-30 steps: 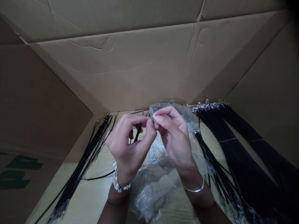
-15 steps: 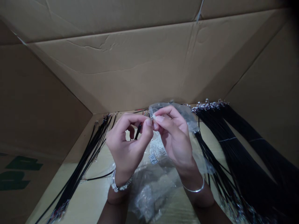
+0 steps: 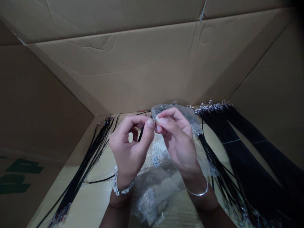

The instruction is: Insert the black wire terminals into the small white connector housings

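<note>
Since the earlier view, the left hand has turned slightly at the wrist: its thumb tip sits a little further from the centre, and less of the black wire shows. Both hands are raised above the pale cardboard base, fingertips close together, palms apart. The right hand pinches a small white connector between thumb and forefinger. The left hand curls around the wire, whose upper end is hidden behind the left fingers. The wire's long axis tilts from lower left up toward the pinch; the connector is too small for its axis to be told. A steady pinch at the very fingertips, with both hands kept close, appears to suit a part this small. Behind the hands lies a clear plastic bag; below them, a mass of white connectors with a paper label. Bundled black wires fan out on the right, others on the left.
</note>
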`<action>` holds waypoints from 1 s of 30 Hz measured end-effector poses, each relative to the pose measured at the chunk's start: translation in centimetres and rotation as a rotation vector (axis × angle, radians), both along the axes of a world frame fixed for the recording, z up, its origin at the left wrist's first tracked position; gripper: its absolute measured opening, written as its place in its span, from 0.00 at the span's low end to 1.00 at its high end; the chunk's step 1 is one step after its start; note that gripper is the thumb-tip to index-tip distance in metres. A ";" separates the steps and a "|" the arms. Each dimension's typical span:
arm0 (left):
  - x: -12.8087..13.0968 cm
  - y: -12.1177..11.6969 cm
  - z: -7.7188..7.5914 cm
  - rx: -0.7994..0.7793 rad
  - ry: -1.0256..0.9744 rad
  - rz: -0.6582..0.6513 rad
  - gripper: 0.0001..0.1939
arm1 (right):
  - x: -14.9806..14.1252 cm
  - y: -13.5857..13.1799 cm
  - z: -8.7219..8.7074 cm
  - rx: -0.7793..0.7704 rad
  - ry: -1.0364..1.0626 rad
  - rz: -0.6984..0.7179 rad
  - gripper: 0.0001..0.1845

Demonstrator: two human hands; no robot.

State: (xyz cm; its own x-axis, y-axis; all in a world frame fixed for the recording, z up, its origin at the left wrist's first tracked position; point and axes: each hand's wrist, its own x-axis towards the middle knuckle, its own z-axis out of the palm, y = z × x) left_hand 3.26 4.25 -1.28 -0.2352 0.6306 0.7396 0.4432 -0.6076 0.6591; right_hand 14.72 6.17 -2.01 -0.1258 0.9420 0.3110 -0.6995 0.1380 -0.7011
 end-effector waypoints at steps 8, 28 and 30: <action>-0.3 0.0 -0.1 -0.084 -0.044 -0.093 0.03 | 0.0 0.0 0.1 -0.003 0.000 -0.010 0.03; -0.3 -0.1 0.0 -0.119 -0.086 -0.130 0.05 | 0.0 0.0 0.1 0.012 0.013 0.002 0.03; -0.3 -0.1 0.0 -0.128 -0.115 -0.152 0.05 | 0.0 0.0 0.0 0.014 0.027 0.007 0.04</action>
